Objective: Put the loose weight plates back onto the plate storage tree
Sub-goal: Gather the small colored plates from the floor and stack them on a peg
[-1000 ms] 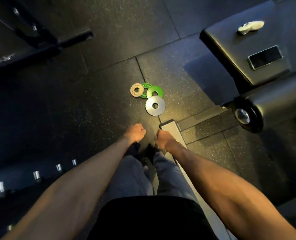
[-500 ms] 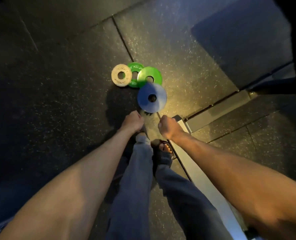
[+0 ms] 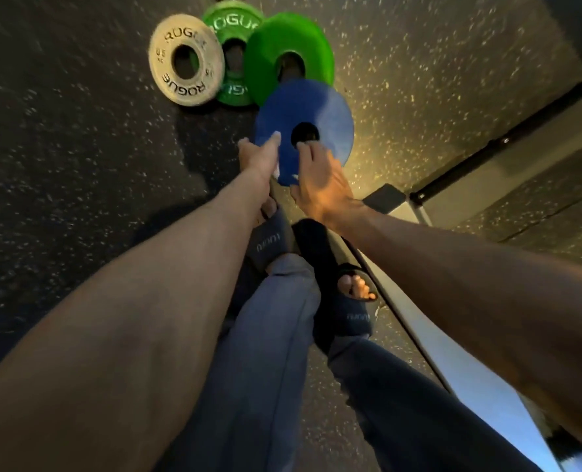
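Both hands are down on the blue plate [image 3: 320,107], which lies on the speckled rubber floor [image 3: 78,131] straight ahead of them. The left hand [image 3: 258,161] is stretched out with its fingers straight, one fingertip resting on the plate's face by the rim on that hand's side. The right hand [image 3: 320,189] is spread over the near part of the disc, its fingers [image 3: 311,153] lightly bent and reaching the edge of the centre hole. Neither hand looks closed round the plate yet, and the near rim is hidden between them, so I cannot tell whether it has left the floor. Just beyond the fingertips a plain green plate [image 3: 289,39] touches or slightly overlaps the blue one; farther out lies a green ROGUE plate [image 3: 231,22], and off to the left hand's outer side a white 0.5 kg ROGUE plate [image 3: 187,92] leans over it. The step appears to be picking up the blue plate. A flat disc gives little to grab, so hooking a right finger into the hole and tipping the near rim up should let the left fingers slide beneath. Lift it toward the body, not forward, to avoid dragging the green plate. A pale metal rail [image 3: 470,379] runs close by the right forearm. The storage tree is out of view.
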